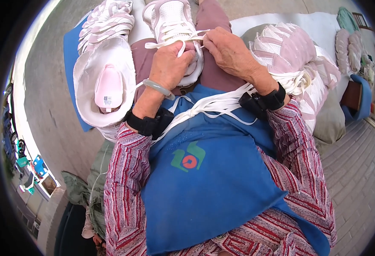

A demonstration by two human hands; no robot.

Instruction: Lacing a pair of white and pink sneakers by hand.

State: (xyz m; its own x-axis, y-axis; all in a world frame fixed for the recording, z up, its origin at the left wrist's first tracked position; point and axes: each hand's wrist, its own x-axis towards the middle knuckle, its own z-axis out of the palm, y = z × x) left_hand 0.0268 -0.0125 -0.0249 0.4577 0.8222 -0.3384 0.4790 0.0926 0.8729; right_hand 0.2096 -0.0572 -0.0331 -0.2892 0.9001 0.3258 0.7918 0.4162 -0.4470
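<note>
A white and pink shoe upper (pixel 174 19) lies across my lap between my thighs, its opening toward me. A flat white shoelace (pixel 165 44) runs through its eyelets. My left hand (pixel 172 64) is closed at the upper's eyelet edge, with a loop of lace passing by its fingers; the fingertips are partly hidden. Just right of the upper, my right hand (pixel 231 54) pinches the lace between thumb and forefinger. A knotted bundle of white laces (pixel 209 104) hangs over my blue apron (pixel 213 183), below both hands.
At my left, stacked uppers (pixel 106 25) lie behind a white upper (pixel 80 81) whose pink tongue (pixel 109 87) shows inside. More uppers (pixel 285 49) are piled at my right. Farther right stands a blue container (pixel 360 104), near other pink uppers (pixel 349 49).
</note>
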